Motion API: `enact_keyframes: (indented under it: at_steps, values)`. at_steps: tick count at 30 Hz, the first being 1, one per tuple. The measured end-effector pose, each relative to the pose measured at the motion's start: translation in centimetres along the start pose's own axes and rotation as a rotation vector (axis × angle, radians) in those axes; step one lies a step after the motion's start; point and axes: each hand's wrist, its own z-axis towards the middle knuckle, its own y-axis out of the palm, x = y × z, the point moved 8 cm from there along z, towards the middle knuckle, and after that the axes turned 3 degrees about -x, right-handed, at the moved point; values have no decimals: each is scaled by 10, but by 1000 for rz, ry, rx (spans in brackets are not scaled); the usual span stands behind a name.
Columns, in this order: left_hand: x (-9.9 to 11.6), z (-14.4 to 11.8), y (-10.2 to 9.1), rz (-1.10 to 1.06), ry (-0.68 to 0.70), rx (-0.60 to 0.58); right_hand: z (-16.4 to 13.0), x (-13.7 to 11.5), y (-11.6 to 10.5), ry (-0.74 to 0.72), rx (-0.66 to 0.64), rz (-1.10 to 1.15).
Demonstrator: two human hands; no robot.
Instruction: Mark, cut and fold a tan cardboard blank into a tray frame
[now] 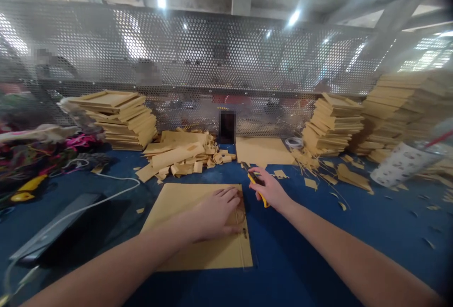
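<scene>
Okay, left hand lies flat, fingers spread, pinning a clear ruler along the right edge of the tan cardboard sheet mid-desk. Right hand grips a yellow utility knife at the sheet's far corner; cut looks barely begun, strips piled behind.

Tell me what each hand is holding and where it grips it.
The right hand holds a yellow utility knife, its grip around the handle's middle. The left hand holds nothing; it lies flat on a clear ruler along the cardboard sheet edge.
</scene>
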Motion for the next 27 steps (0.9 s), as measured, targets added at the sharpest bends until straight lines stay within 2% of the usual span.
enact_keyframes:
  at_steps: [3,11,27]
  values:
    - [-5,-1,0,-60,-11,12,-2,2,2,-59,-34,-21]
    - [-19,-2,8,-136,-76,-40,-2,0,9,-35,-132,-35]
    - [-21,2,12,-149,-38,-103,-3,-2,6,-23,-128,34]
